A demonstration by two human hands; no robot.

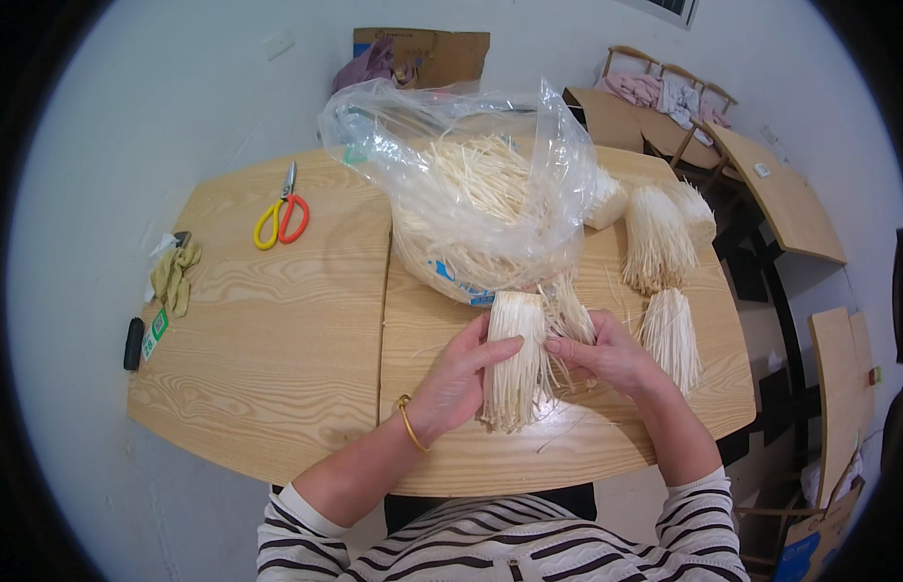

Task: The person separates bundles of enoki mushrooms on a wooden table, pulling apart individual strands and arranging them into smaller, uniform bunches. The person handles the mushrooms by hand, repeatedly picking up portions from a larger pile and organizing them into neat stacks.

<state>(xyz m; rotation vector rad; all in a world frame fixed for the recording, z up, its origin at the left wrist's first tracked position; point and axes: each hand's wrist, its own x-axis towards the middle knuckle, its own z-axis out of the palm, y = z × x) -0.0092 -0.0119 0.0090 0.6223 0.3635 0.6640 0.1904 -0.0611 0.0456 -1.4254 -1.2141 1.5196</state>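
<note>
My left hand (pixel 474 371) grips a thick bunch of enoki mushrooms (pixel 515 364), its cut base up and the thin stems hanging down toward me. On the bunch's right side, my right hand (pixel 604 353) holds a smaller, looser clump of enoki strands (pixel 571 309) between thumb and fingers. Just beyond both hands sits a large clear plastic bag (pixel 415 211), its mouth gaping, full of loose enoki strands (pixel 488 174). To the right lie more enoki bunches, a near one (pixel 672 338) and a browner-tipped one (pixel 656 236) behind it.
Red-and-yellow-handled scissors (pixel 282 211) rest on the wooden table (pixel 291 349). A crumpled yellowish glove (pixel 176 276) and a black object (pixel 133 343) lie at the left edge. Behind the table stands a cardboard box (pixel 451 54). Wooden chairs (pixel 684 73) and panels (pixel 782 196) are at right.
</note>
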